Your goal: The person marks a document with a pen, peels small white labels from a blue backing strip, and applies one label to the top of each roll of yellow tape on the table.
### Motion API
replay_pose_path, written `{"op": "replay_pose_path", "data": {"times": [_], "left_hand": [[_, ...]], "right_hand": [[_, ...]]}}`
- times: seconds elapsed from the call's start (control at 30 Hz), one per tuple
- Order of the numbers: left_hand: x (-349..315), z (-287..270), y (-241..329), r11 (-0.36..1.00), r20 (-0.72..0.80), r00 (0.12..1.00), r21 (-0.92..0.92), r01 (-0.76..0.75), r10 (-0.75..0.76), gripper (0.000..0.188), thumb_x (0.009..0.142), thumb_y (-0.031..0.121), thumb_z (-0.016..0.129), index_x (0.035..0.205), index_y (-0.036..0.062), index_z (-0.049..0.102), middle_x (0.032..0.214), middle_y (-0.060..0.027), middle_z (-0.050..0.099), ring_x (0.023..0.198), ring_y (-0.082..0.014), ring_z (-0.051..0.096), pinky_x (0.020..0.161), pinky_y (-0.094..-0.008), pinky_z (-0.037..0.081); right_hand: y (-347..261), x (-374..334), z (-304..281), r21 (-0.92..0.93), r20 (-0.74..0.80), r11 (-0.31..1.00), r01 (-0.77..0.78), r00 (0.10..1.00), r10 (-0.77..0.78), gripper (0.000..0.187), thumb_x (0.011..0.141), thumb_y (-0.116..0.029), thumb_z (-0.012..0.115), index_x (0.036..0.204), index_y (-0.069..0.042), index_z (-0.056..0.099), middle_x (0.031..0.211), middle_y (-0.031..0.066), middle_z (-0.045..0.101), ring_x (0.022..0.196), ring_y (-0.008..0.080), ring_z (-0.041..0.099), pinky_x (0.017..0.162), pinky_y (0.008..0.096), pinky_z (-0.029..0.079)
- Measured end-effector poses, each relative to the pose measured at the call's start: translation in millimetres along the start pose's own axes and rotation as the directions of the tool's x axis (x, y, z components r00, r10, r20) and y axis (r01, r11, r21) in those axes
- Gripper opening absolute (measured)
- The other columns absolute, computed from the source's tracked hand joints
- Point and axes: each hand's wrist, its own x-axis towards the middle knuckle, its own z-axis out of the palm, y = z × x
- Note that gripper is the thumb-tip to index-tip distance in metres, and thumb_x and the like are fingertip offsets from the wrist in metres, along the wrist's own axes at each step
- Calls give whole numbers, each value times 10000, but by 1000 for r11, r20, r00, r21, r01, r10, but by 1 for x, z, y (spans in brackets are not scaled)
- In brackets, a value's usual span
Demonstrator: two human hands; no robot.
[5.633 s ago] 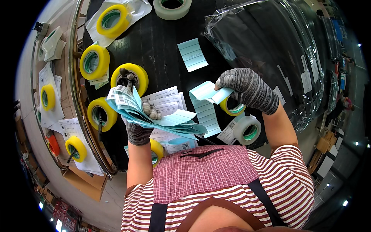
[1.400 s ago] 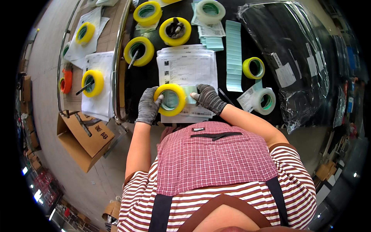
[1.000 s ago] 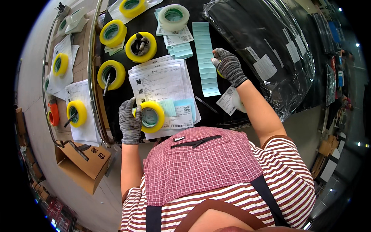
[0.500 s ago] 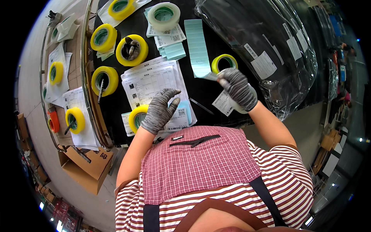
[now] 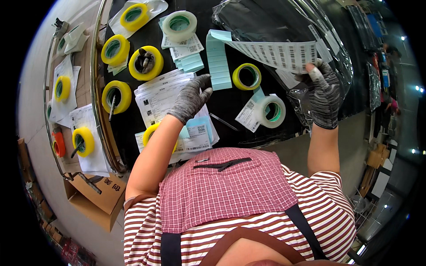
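My right hand (image 5: 324,95), in a grey striped glove, pinches the end of a label strip (image 5: 275,53) at the right. White barcode labels face up along this raised length. The strip bends over near its far left end, and its pale blue backing (image 5: 218,64) lies on the black table. My left hand (image 5: 191,100), gloved alike, hovers over a stack of printed sheets (image 5: 153,95), its thumb and forefinger apart and nothing between them. Between my hands are a yellow tape roll (image 5: 235,79) and a clear tape roll (image 5: 282,113) beside a white label (image 5: 247,116).
Several yellow tape rolls (image 5: 116,97) stand along the table's left side, one holding dark gloves (image 5: 145,62). A pen (image 5: 224,122) lies near the front edge. Plastic-wrapped black goods (image 5: 284,20) fill the far right. A metal-railed cart (image 5: 94,66) adjoins the left.
My right hand has moved right and lifted the strip's end, turning its barcode side up. It no longer covers the clear tape roll. My left hand has shifted up and right.
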Motion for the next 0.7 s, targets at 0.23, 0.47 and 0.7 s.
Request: {"op": "replay_pose_path", "data": {"times": [0.23,0.47,0.7], "left_hand": [[71,2,33,925,-225,928,309,-222,298,824,768,166,718,1443,88,252,1423,-190,354,1313,-355,350,1094,-390,310],[120,35,27,899,17,933,261,-352,360,863,694,129,785,1416,40,321,1357,-162,470,1252,-286,462,1055,-343,375],[133,77,27,981,1,1000,-193,28,-28,502,832,11,643,1311,44,498,1057,-102,640,909,-146,609,820,-252,510]], "right_hand": [[-58,-27,-41,4,-34,981,192,981,-192,256,814,-106,673,1037,-8,592,951,135,659,794,234,654,655,348,561],[-92,-25,-103,79,-95,947,311,948,-304,300,819,-103,659,1083,25,594,953,139,666,778,231,666,618,330,558],[-73,-12,-168,76,-173,965,252,956,-236,314,849,-101,643,1137,-7,560,986,123,651,841,211,641,633,325,525]]}}
